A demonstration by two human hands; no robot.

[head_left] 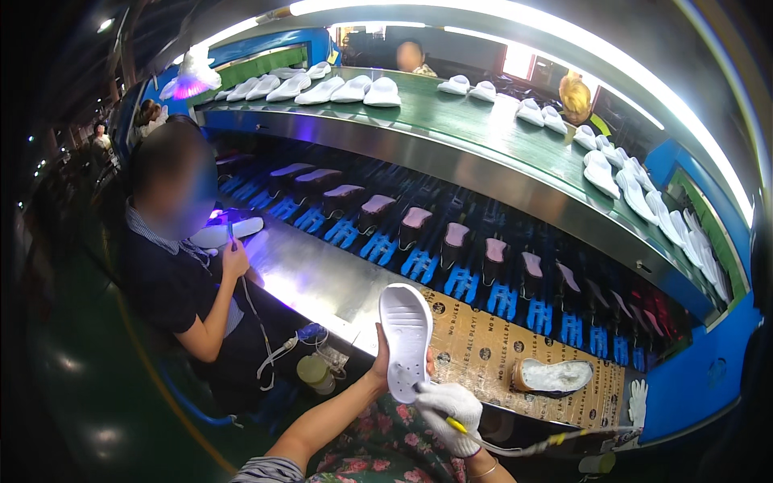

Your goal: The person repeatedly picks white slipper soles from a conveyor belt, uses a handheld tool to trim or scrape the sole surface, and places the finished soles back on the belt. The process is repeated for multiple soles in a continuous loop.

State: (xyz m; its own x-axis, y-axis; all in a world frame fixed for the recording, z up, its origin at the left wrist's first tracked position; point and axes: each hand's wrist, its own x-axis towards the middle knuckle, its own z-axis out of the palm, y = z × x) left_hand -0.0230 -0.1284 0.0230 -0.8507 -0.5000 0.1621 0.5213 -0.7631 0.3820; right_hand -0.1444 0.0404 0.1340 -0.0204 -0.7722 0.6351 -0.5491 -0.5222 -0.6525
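My bare left hand (381,360) grips a white shoe sole (405,338) from behind, fingers showing at both its sides. The sole stands tilted up, its hollow inner face toward me, with ridges at the upper end and small holes lower down. In a white knit glove, my right hand (453,412) is closed round a thin tool (456,423) with a yellow part. The tool's dark tip is at the sole's lower end; whether it touches cannot be told. A hose or cord (531,445) runs off rightward from the tool.
Printed cardboard (475,342) covers the bench, bearing a sole-shaped piece (554,376) with a rough white inside. Beyond, dark shoe lasts (416,217) stand above blue holders (419,263). White soles (350,90) line a green upper belt (451,117). A co-worker (173,241) works at left.
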